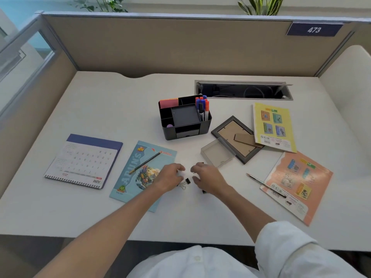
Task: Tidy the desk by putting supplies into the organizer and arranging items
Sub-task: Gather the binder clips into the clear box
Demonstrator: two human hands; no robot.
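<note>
Far left: calendar (80,165) lying flat, then the blue booklet (140,173) w/ a pencil (145,163) lying slantwise on it, tip up-right. My left hand (170,177) sits at the booklet's right edge, fingers curled down over the desk (100,105); can't tell if it's pinching anything yet. Just right of it, btwn both hands, a binder clip (185,182) lies on the desk, black body toward my right hand, wire handles toward the left one. Right hand (206,178) is curled too, palm down; dark bits peek out at its top & bottom edge, prob more clips, can't say if it's gripping them. The clip is nearer my left thumb side, so left hand likely takes it. Organizer (185,117) is straight ahead, beyond both hands, markers (202,107) in its right pocket. Further right: clear box (216,153), picture frame (236,139) face down, yellow booklet (274,127), 2nd pencil (265,185) over an orange booklet (297,187).
</note>
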